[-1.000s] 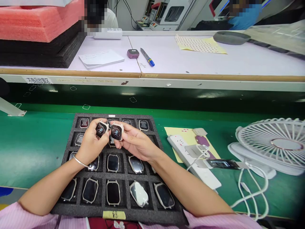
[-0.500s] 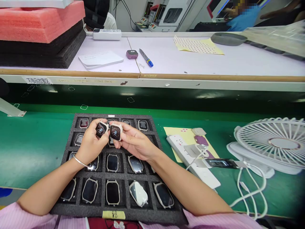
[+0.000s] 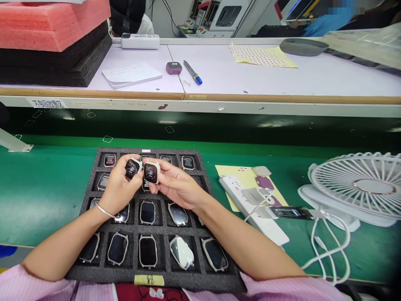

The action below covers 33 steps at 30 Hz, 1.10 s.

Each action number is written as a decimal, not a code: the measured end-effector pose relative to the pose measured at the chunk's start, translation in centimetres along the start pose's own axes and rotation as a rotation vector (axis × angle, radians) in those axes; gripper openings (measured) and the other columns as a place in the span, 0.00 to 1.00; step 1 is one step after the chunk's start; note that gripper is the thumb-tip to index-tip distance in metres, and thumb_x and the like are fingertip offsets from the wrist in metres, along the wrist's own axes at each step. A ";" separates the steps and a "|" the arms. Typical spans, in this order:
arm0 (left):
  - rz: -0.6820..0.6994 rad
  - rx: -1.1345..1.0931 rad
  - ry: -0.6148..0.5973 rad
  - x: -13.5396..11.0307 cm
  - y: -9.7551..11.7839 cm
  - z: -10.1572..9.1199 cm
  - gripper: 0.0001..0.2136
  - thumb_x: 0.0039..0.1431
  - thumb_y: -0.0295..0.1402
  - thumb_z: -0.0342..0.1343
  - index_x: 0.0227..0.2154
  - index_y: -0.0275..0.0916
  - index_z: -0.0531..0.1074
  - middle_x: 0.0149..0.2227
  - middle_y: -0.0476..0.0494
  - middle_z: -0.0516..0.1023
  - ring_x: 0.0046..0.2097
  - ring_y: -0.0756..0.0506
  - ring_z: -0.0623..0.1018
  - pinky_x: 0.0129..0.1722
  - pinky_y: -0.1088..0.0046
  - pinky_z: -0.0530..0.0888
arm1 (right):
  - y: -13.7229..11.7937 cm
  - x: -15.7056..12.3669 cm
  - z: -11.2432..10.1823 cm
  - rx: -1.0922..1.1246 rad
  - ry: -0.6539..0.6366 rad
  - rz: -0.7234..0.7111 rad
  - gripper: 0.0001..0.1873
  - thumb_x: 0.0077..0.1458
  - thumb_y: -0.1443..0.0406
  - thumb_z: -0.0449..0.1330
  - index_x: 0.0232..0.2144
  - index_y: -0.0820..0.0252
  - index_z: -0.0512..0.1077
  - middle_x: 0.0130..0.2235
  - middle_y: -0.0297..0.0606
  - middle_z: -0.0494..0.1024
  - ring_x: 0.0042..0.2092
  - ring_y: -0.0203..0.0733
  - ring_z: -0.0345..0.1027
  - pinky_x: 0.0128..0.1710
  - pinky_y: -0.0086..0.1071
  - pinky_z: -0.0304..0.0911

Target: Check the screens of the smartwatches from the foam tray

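Note:
My left hand (image 3: pixel 122 184) grips a smartwatch case (image 3: pixel 133 168) with a lit dark screen and a pale frame. In my right hand (image 3: pixel 175 184) is a second smartwatch case (image 3: pixel 151 172), its screen lit in the same way. The two are held side by side, close together, screens facing me, above a black foam tray (image 3: pixel 147 274). Several more strapless watch cases lie in the tray's compartments, among them a dark-screened one (image 3: pixel 148 251) in the front row and one partly covered in white (image 3: pixel 182 252). My hands and forearms hide some compartments.
Right of the tray lie a white power strip (image 3: pixel 269 230) with chargers, looped white cables (image 3: pixel 332 251) and a white fan (image 3: pixel 360 179). The shelf behind bears a notepad (image 3: pixel 131 76), a marker (image 3: pixel 193 72), a small purple device (image 3: pixel 173 67) and stacked foam (image 3: pixel 53 67).
The view has shifted very slightly, and the shelf sits a little higher in it. Both hands keep hold of the two watch cases in nearly the same pose.

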<state>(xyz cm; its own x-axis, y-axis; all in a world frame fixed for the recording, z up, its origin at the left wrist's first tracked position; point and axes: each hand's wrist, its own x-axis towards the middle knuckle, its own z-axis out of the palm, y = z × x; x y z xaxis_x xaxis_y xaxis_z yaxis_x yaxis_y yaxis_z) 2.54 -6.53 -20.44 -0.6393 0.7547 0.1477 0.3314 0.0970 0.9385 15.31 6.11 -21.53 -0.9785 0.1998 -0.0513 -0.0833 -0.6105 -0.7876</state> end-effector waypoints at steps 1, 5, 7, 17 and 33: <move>-0.002 -0.002 -0.001 0.0 0.0 0.0 0.15 0.54 0.31 0.57 0.46 0.39 0.69 0.41 0.45 0.77 0.41 0.46 0.77 0.41 0.70 0.74 | 0.0 0.0 0.0 0.003 -0.003 -0.003 0.22 0.55 0.61 0.70 0.52 0.54 0.74 0.37 0.33 0.73 0.34 0.34 0.69 0.36 0.31 0.65; -0.007 -0.015 0.003 -0.1 0.2 0.0 0.16 0.54 0.31 0.57 0.46 0.39 0.68 0.41 0.44 0.76 0.40 0.46 0.77 0.39 0.70 0.75 | 0.0 0.0 0.0 0.010 -0.007 -0.003 0.22 0.55 0.61 0.70 0.52 0.54 0.74 0.38 0.33 0.73 0.34 0.34 0.70 0.36 0.30 0.66; -0.009 -0.014 0.003 -0.1 0.2 0.0 0.16 0.54 0.31 0.57 0.46 0.39 0.68 0.41 0.45 0.76 0.40 0.47 0.77 0.39 0.71 0.75 | 0.0 0.0 0.0 0.007 -0.007 -0.001 0.22 0.55 0.61 0.70 0.52 0.54 0.74 0.38 0.33 0.73 0.34 0.34 0.70 0.36 0.30 0.66; -0.261 -0.333 0.018 0.5 0.2 0.0 0.24 0.51 0.35 0.64 0.51 0.38 0.67 0.37 0.48 0.75 0.27 0.53 0.71 0.28 0.75 0.70 | -0.1 0.4 -0.4 0.033 0.130 0.018 0.24 0.57 0.63 0.66 0.56 0.55 0.70 0.41 0.37 0.80 0.36 0.39 0.75 0.38 0.35 0.67; -0.348 -0.566 -0.056 0.2 0.7 -0.4 0.20 0.48 0.32 0.63 0.45 0.38 0.68 0.36 0.50 0.78 0.25 0.50 0.81 0.29 0.72 0.81 | -0.3 0.5 -0.7 -0.085 0.244 -0.019 0.21 0.50 0.66 0.67 0.48 0.56 0.72 0.36 0.33 0.79 0.28 0.34 0.72 0.31 0.31 0.62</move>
<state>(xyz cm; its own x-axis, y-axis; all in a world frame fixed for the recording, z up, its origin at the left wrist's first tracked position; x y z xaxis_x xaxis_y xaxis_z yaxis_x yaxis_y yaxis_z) 2.36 -6.50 -19.63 -0.6009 0.7751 -0.1954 -0.3126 -0.0029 0.9499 14.98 6.90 -21.71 -0.9016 0.3960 -0.1744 -0.0750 -0.5399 -0.8384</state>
